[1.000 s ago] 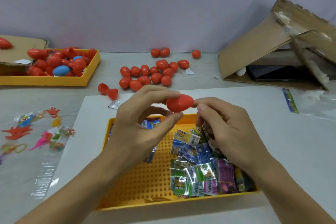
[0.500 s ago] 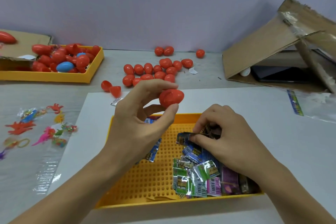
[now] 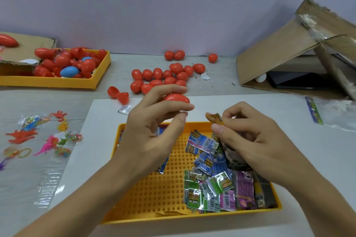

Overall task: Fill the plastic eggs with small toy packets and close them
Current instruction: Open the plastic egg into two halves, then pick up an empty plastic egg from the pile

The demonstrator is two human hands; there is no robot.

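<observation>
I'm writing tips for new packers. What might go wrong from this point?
The left hand holds the red egg only at its fingertips, so it may slip and roll off. The right hand pinches a folded packet; if it unfolds, the egg might not close.

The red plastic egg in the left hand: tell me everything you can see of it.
The red plastic egg is glossy and smooth, lying on its side with its narrower end pointing right. It looks closed, though fingers hide part of it, so no seam shows. The left hand holds it in the air by the fingertips, beyond the yellow perforated tray and in front of the loose red eggs on the table.
</observation>
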